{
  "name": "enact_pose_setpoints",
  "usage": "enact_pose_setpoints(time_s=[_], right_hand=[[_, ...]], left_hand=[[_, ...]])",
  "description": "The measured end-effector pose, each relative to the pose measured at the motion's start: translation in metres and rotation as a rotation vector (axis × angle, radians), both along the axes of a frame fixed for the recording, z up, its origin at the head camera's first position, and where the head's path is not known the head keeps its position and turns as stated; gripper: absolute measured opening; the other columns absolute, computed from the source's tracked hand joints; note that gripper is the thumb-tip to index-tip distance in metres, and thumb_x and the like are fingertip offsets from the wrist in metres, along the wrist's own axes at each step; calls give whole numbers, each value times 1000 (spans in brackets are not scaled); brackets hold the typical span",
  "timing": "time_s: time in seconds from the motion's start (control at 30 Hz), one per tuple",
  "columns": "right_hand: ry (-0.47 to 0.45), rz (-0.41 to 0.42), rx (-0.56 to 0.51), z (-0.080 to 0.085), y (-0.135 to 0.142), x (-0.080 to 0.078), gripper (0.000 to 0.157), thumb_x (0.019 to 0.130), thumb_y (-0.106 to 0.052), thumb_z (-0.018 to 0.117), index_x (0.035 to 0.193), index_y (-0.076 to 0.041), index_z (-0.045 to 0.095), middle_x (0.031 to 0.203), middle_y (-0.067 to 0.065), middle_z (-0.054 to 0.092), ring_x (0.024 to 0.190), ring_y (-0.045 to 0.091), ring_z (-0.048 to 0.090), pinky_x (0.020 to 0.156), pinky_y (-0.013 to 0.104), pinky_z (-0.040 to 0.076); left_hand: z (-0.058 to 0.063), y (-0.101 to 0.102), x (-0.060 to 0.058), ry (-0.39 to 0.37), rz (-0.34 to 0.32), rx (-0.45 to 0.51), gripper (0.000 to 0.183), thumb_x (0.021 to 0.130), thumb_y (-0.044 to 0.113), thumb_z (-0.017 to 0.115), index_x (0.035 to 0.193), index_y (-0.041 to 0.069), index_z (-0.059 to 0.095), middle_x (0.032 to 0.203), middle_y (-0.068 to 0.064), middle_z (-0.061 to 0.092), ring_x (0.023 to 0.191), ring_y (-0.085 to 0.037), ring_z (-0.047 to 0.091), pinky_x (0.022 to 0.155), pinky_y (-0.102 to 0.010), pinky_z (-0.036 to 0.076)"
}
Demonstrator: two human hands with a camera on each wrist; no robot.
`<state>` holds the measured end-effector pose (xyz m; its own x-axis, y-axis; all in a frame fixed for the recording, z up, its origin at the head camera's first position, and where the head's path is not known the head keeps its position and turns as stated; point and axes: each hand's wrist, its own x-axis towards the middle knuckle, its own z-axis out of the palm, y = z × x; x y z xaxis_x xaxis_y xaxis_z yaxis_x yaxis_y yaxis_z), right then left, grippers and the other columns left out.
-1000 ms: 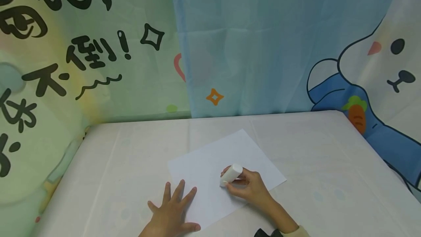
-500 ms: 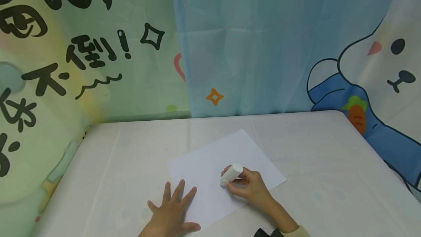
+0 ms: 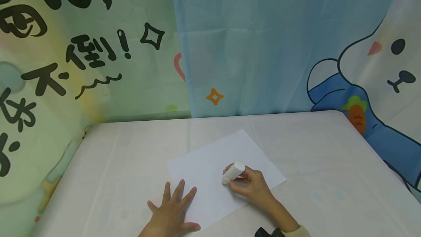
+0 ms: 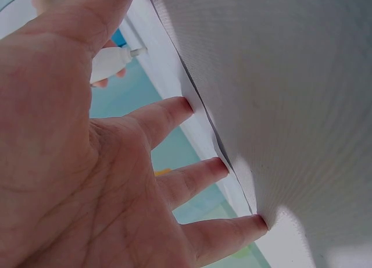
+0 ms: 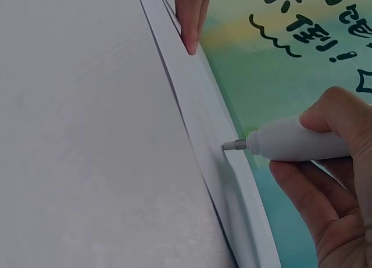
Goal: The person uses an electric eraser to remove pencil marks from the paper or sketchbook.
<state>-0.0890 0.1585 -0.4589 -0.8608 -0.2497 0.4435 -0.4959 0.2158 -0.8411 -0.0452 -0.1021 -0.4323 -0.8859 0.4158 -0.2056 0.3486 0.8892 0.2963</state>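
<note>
A sheet of white paper [image 3: 204, 167] lies at an angle on the white-covered table [image 3: 135, 153]. My right hand [image 3: 254, 187] grips a white correction fluid pen [image 3: 234, 171] over the paper's middle, tilted tip-down. In the right wrist view the narrow grey tip of the correction fluid pen [image 5: 296, 139] meets the paper. Spread fingers and thumb mark my left hand [image 3: 171, 211], which rests palm-down across the sheet's lower left edge. Seen from the left wrist, the fingertips of the left hand [image 4: 122, 157] press on the paper.
Printed cloth backdrops surround the table: green with black lettering [image 3: 98, 56] on the left, blue with a cartoon animal [image 3: 394, 68] on the right. A black band [image 3: 269, 232] and a pale sleeve [image 3: 297, 232] show at the right wrist.
My right hand has shifted slightly up and to the right across the paper with the correction fluid pen. The left hand and the sheet have stayed put.
</note>
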Motion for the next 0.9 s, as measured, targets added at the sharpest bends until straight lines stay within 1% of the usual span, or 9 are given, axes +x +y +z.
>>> enact_pose_setpoints(time_s=[0.2, 0.53, 0.77, 0.9], right_hand=[[11, -5, -15, 0, 2, -2, 32, 74, 10, 70, 104, 5, 61, 99, 21, 67, 93, 2, 64, 71, 25, 57], [16, -15, -26, -1, 4, -2, 32, 74, 11, 70, 104, 6, 61, 99, 22, 67, 92, 1, 64, 71, 24, 56], [17, -12, -32, 3, 4, -1, 32, 74, 11, 69, 105, 7, 61, 100, 24, 66, 93, 1, 64, 71, 24, 56], [16, 4, -24, 5, 2, 0, 32, 75, 10, 69, 105, 6, 61, 100, 24, 66, 93, 1, 63, 72, 25, 56]], left_hand=[[0, 1, 0, 6, -4, 8, 91, 68, 64, 65, 143, 26, 32, 150, -16, 25, 131, -58, 19, 71, -85, 24], [1, 1, 0, 9, 3, -2, 91, 67, 65, 65, 143, 27, 32, 151, -15, 26, 132, -57, 19, 71, -85, 24], [0, 0, 0, 10, 0, 5, 91, 67, 66, 64, 143, 27, 32, 151, -16, 26, 132, -58, 18, 71, -85, 24], [-1, 0, 0, 6, 0, 9, 91, 67, 66, 64, 143, 27, 32, 151, -16, 25, 132, -58, 18, 71, -85, 23]])
